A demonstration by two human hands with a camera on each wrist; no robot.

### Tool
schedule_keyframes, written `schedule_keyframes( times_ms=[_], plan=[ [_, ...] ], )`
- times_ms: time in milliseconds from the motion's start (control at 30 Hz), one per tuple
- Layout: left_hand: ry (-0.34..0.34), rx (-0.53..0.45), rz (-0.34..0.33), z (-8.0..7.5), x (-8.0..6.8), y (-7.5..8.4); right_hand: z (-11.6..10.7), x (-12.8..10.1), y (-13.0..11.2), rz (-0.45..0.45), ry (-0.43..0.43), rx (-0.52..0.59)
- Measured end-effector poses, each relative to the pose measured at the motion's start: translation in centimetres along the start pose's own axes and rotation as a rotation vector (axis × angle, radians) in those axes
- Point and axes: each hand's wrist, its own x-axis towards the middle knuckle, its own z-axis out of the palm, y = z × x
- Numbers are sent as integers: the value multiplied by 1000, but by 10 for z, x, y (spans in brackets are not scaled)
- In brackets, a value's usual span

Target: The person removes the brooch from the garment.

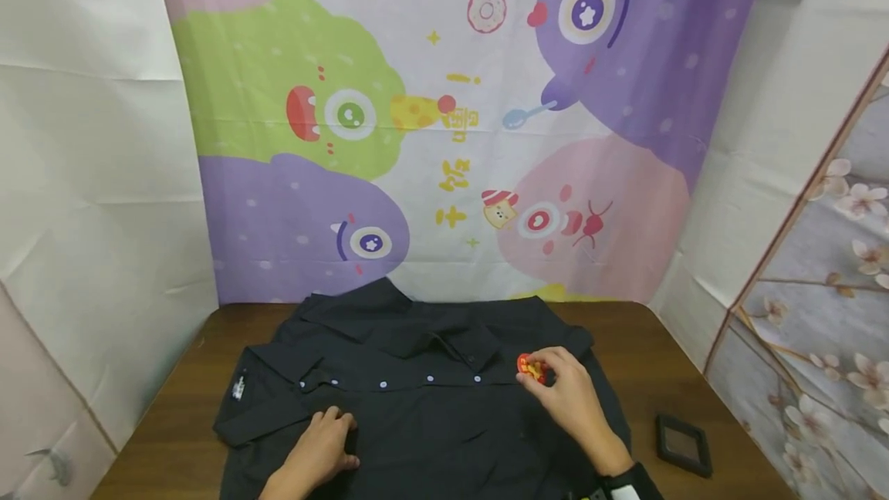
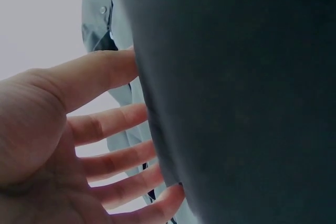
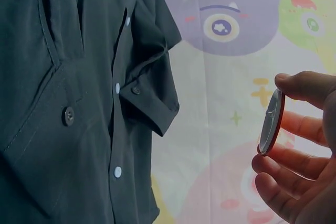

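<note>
A dark short-sleeved button-up shirt [image 1: 410, 423] is spread over the wooden table, its row of white buttons running across it. My right hand [image 1: 571, 396] pinches a round red-and-yellow pin badge [image 1: 531, 368] between thumb and fingers, above the shirt's right part. In the right wrist view, the silvery back of the badge [image 3: 271, 123] shows with a small clasp on it. My left hand [image 1: 321, 442] rests on the shirt at the lower left, fingertips touching the cloth. The left wrist view shows its fingers [image 2: 118, 161] spread and loosely extended against the dark fabric.
A small black square frame [image 1: 684, 444] lies on the wooden table [image 1: 167, 415] at the right. A cartoon-printed cloth [image 1: 444, 253] hangs behind the table's back edge. White sheeting [image 1: 97, 137] covers the left wall, and a flower-patterned panel [image 1: 833, 315] stands at the right.
</note>
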Motion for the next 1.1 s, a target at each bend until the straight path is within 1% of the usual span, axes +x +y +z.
schedule_keyframes(
  times_ms=[100, 300, 567, 733, 967, 1100],
  plan=[
    [0, -5, -9, -2, 1, -2, 0, 1, 1, 21, -6, -1],
    [-12, -13, -10, 1, 0, -2, -2, -3, 3, 47, -13, 3],
    [-8, -6, -18, 0, 1, -1, -4, 0, 7, 26, 24, 5],
    [-4, -3, -14, 0, 1, -1, -5, -1, 9, 29, 24, -6],
    [-27, -16, -19, 1, 0, -1, -6, -5, 12, 14, 50, -14],
    [-3, -7, -1, 0, 0, -2, -7, -3, 14, -6, 78, -7]
  ],
)
